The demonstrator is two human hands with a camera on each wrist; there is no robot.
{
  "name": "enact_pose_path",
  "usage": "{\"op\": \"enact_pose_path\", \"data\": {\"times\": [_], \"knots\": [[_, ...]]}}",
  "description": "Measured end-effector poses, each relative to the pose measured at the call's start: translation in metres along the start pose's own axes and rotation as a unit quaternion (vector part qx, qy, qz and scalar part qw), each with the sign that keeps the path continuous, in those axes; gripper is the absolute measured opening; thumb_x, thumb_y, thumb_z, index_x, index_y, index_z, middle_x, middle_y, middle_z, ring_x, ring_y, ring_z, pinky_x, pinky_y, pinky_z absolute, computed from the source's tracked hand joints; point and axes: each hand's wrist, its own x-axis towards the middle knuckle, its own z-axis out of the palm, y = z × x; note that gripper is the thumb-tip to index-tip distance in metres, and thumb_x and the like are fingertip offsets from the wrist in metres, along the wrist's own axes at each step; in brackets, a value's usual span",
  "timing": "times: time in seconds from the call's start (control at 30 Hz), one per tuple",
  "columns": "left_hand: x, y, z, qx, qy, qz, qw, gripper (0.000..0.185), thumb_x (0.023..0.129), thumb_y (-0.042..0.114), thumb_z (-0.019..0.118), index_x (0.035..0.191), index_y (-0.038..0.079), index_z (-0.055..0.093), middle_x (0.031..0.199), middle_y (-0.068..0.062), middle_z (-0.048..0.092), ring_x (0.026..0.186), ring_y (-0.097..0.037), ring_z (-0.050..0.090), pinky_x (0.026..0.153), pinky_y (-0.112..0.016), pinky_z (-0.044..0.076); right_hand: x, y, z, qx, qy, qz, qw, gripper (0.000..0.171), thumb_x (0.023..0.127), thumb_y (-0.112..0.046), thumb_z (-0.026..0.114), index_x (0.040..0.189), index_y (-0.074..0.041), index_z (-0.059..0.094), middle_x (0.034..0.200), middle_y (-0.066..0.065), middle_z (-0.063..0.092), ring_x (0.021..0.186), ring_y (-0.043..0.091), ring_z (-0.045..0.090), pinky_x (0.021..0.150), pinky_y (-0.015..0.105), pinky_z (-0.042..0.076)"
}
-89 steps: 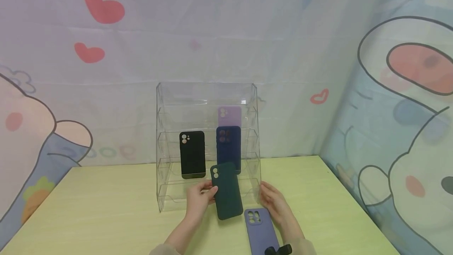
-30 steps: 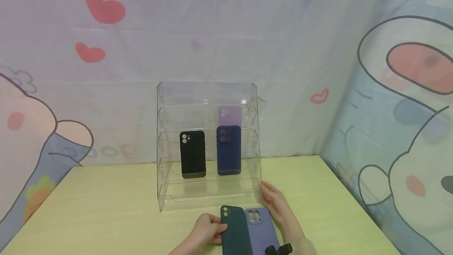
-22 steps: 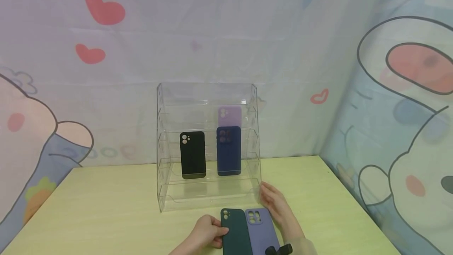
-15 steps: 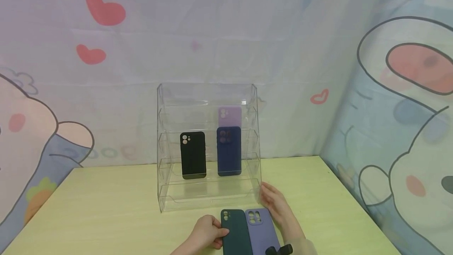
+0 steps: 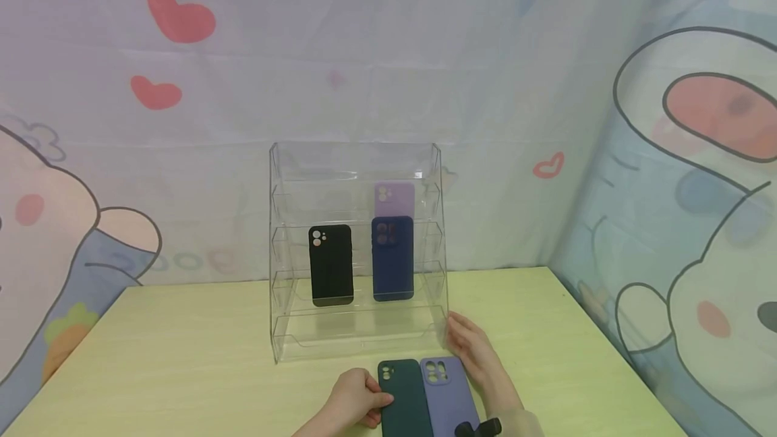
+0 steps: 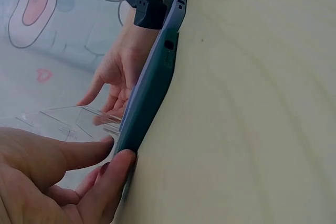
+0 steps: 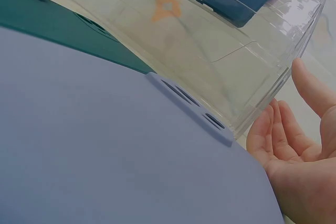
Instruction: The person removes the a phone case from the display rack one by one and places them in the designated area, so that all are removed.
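A dark green phone case (image 5: 404, 396) lies low at the table's front, its left edge pinched between the thumb and fingers of my left hand (image 5: 355, 396). In the left wrist view, that hand (image 6: 68, 177) grips the green case (image 6: 149, 98) near its end. Just right of it lies a lavender phone case (image 5: 449, 390), edges meeting. My right hand (image 5: 476, 353) rests against the lower right side of the clear tiered rack (image 5: 361, 346). The right wrist view has this hand (image 7: 299, 150) with fingers extended by the rack's corner, not wrapped round anything.
In the rack stand a black phone case (image 5: 331, 265), a navy phone case (image 5: 392, 261) and, above and behind the navy one, a pale purple phone case (image 5: 394, 197). The light wooden table (image 5: 182, 349) ends against a printed cloth backdrop (image 5: 364, 52).
Three seconds ago my left hand held the green case tilted up before the rack; it has come down beside the lavender case. In the last second almost nothing moves. My right hand stays put.
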Motion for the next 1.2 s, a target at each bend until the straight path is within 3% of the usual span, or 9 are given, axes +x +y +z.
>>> {"op": "enact_pose_path", "data": {"times": [0.33,0.7,0.8,1.0,1.2], "knots": [[0.001,0.006,-0.015,-0.034,-0.006,0.026,0.9991,0.018,0.084,0.008,0.073,0.087,-0.003,0.058,0.067,-0.007,0.065,0.051,-0.011,0.063,0.052,-0.027,0.057,0.000,-0.003,0.001,0.011,-0.004,-0.004,1.000,0.052,0.099,-0.010,0.050,0.142,0.013,0.031,0.114,0.000,0.057,0.100,0.006,0.053,0.085,0.018,0.048],[0.005,0.013,-0.039,-0.104,0.012,0.021,0.9943,0.030,0.087,0.007,0.070,0.105,-0.013,0.058,0.085,-0.010,0.066,0.065,-0.014,0.065,0.064,-0.031,0.060,-0.001,-0.003,0.001,0.014,0.003,-0.001,1.000,0.050,0.099,-0.008,0.048,0.142,0.013,0.031,0.110,-0.002,0.059,0.099,0.006,0.053,0.084,0.018,0.048],[0.005,0.017,-0.049,-0.110,0.030,0.027,0.9931,0.035,0.088,0.009,0.069,0.112,-0.015,0.057,0.090,-0.012,0.067,0.068,-0.015,0.066,0.066,-0.031,0.059,-0.001,-0.002,0.002,0.013,0.003,0.002,1.000,0.050,0.099,-0.008,0.048,0.142,0.013,0.031,0.112,0.000,0.057,0.100,0.006,0.053,0.084,0.018,0.047],[0.006,0.027,-0.071,-0.096,0.100,0.045,0.9893,0.039,0.088,0.010,0.068,0.119,-0.011,0.058,0.095,-0.012,0.068,0.078,-0.020,0.068,0.074,-0.036,0.059,-0.002,-0.002,0.002,0.017,0.002,0.002,1.000,0.051,0.099,-0.009,0.049,0.142,0.013,0.031,0.117,0.005,0.056,0.100,0.008,0.052,0.084,0.018,0.047],[0.005,0.038,-0.095,-0.111,0.150,0.090,0.9783,0.037,0.090,0.010,0.066,0.124,-0.003,0.059,0.112,-0.017,0.065,0.096,-0.021,0.065,0.088,-0.038,0.054,-0.002,-0.003,0.002,0.015,0.003,0.001,1.000,0.050,0.099,-0.008,0.048,0.142,0.013,0.031,0.120,0.007,0.055,0.101,0.009,0.051,0.084,0.018,0.047]]}}
